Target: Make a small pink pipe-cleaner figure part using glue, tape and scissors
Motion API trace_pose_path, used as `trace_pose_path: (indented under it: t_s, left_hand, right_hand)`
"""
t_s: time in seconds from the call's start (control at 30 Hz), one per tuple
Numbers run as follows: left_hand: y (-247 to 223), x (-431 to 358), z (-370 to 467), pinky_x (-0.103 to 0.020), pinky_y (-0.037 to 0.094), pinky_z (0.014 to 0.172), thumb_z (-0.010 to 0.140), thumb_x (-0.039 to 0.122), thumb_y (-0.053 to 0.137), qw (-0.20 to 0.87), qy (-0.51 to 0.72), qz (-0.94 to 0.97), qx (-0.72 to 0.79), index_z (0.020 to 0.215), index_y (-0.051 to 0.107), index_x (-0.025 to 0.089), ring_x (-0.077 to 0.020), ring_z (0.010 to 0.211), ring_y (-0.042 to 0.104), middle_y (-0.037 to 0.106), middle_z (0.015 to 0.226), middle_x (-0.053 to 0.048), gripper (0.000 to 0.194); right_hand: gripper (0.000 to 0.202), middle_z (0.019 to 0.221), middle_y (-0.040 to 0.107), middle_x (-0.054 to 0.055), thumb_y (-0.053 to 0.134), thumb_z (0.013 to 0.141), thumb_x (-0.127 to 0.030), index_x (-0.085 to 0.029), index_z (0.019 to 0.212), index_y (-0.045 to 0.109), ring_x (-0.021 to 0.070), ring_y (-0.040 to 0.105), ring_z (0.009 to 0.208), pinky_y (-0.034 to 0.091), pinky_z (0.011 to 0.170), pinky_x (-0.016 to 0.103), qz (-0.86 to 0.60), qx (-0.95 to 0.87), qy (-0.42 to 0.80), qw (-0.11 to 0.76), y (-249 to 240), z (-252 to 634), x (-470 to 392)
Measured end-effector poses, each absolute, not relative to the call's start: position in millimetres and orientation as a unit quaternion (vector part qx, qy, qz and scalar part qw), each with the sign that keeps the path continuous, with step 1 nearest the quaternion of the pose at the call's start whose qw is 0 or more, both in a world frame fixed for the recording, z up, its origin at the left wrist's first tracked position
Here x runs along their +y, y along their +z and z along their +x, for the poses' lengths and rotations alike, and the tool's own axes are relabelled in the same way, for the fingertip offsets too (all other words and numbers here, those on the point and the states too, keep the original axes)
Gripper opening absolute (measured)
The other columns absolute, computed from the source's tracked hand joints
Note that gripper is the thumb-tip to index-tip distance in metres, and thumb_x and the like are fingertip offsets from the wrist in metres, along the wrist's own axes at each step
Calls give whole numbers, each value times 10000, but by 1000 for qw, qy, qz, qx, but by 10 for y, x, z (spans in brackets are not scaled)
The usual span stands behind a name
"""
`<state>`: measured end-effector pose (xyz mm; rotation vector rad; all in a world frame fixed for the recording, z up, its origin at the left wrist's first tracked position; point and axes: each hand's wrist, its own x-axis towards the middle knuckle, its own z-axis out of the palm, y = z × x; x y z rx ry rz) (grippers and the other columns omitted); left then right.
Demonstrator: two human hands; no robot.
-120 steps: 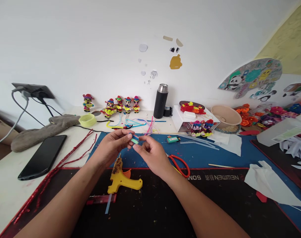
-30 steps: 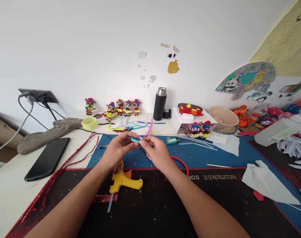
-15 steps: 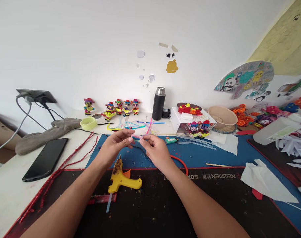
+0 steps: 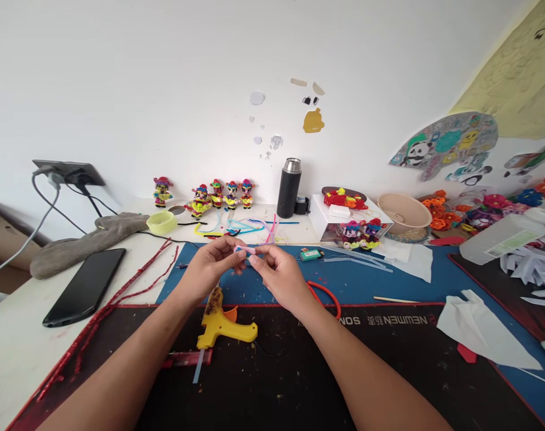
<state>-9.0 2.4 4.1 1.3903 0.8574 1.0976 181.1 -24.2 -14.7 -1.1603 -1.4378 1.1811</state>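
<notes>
Between my two hands is a small pink-and-blue pipe cleaner piece (image 4: 246, 249), held above the blue mat. My left hand (image 4: 213, 262) pinches its left end between thumb and fingers. On the other side, my right hand (image 4: 278, 270) has its thumb and fingertips closed at the right end. The fingers partly cover the piece, so its full shape is hidden. Just below my left hand lies a yellow glue gun (image 4: 225, 329) with a clear glue stick poking from its back. Behind my hands are loose pastel and blue pipe cleaners (image 4: 245, 226).
Several pipe-cleaner figures (image 4: 200, 200) stand along the wall beside a black thermos (image 4: 289, 188). A white box (image 4: 320, 221) and a beige bowl (image 4: 402, 211) are at back right. At left lie a phone (image 4: 84, 287) and red tinsel stems (image 4: 115, 299). Crumpled tissue (image 4: 483, 332) lies right.
The piece has turned between my fingers, now showing more pink than blue. My hands stay almost in place, and the view has shifted slightly.
</notes>
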Motion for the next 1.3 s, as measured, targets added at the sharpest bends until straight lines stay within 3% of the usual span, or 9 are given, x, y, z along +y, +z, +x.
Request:
trace_pose_path:
  t_s: [0.23, 0.57, 0.97, 1.3]
  left_hand:
    - [23, 20, -104, -326, 565, 687, 831, 519, 901, 560, 439, 597, 371, 1020, 781, 183, -209, 690, 711, 775, 788, -61, 404]
    - [10, 24, -94, -316, 582, 664, 790, 495, 939, 575, 437, 586, 368, 970, 791, 178, -193, 669, 711, 770, 796, -52, 394]
    - [-18, 33, -101, -316, 610, 693, 842, 652, 848, 639, 434, 527, 355, 1005, 789, 168, -200, 697, 728, 777, 810, -80, 514]
    - [30, 24, -94, -294, 603, 663, 789, 562, 912, 647, 424, 508, 378, 956, 793, 155, -187, 680, 720, 762, 791, -59, 455]
  right_hand:
    - [398, 653, 543, -37, 696, 953, -579, -195, 1058, 716, 132, 467, 531, 352, 496, 260, -474, -585, 469, 463, -140, 1804, -247]
    - [379, 617, 487, -58, 695, 952, -586, -207, 958, 693, 115, 396, 498, 288, 474, 252, -457, -578, 479, 477, -169, 1809, -237]
    - [449, 569, 442, -62, 704, 934, -658, -209, 928, 690, 124, 363, 478, 270, 465, 266, -475, -568, 463, 487, -185, 1819, -218]
    - [442, 575, 456, -58, 690, 937, -629, -189, 961, 711, 124, 382, 496, 281, 479, 259, -473, -582, 465, 470, -176, 1804, -235]
